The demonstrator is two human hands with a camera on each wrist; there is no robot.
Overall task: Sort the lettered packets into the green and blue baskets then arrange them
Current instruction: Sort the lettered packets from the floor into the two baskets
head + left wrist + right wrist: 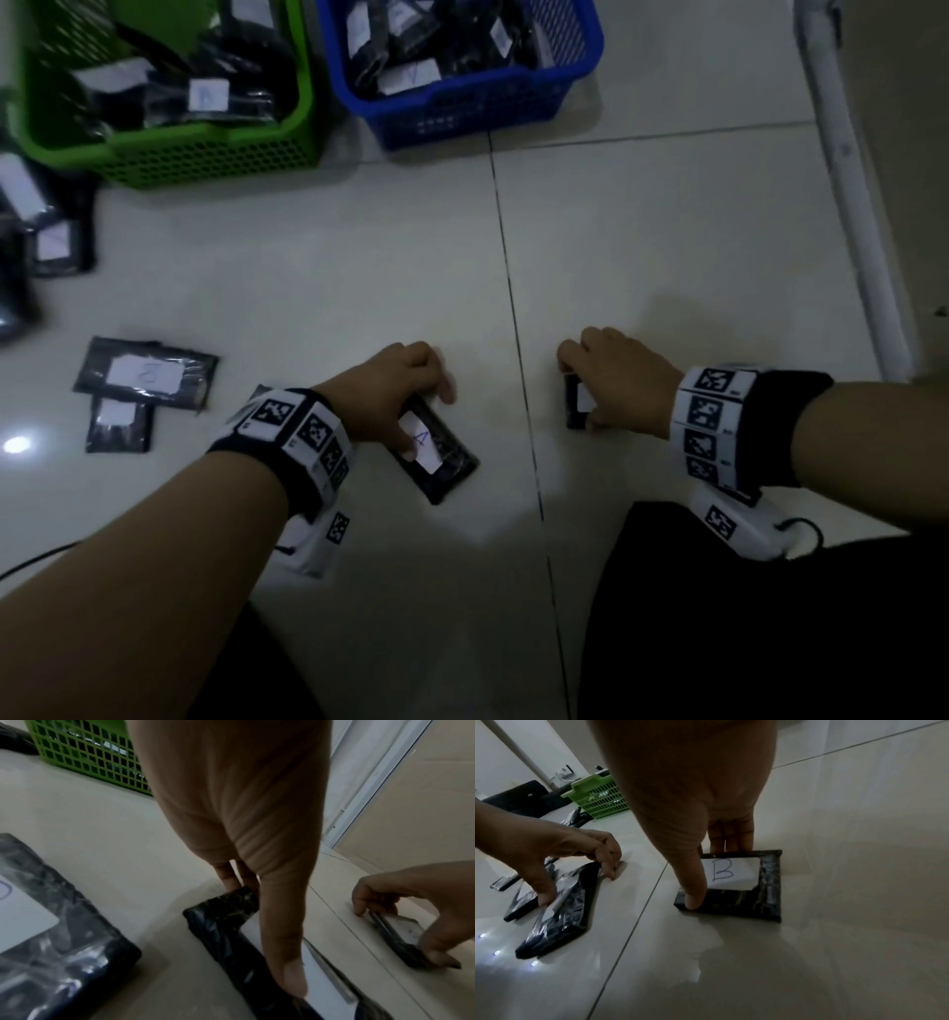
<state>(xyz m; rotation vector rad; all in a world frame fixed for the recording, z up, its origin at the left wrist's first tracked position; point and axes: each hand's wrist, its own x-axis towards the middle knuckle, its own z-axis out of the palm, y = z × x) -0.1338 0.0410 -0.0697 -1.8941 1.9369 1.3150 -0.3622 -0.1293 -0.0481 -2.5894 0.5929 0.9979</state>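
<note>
My left hand (pixel 421 411) pinches a black packet with a white label marked A (pixel 441 457) that lies on the floor; the thumb is at its near edge and the fingers at its far end. My right hand (pixel 577 393) grips a smaller black packet marked B (pixel 757 902), thumb (pixel 695 892) on the near corner and fingers over the far edge. Both packets rest flat on the tiles. The green basket (pixel 205 154) and the blue basket (pixel 462 103) stand at the far side, each holding several packets.
Two loose packets (pixel 146 372) lie overlapping on the floor at the left, and more are heaped at the far left (pixel 51 241). A white door frame (pixel 852 205) runs along the right. My dark-clothed knees are at the bottom edge.
</note>
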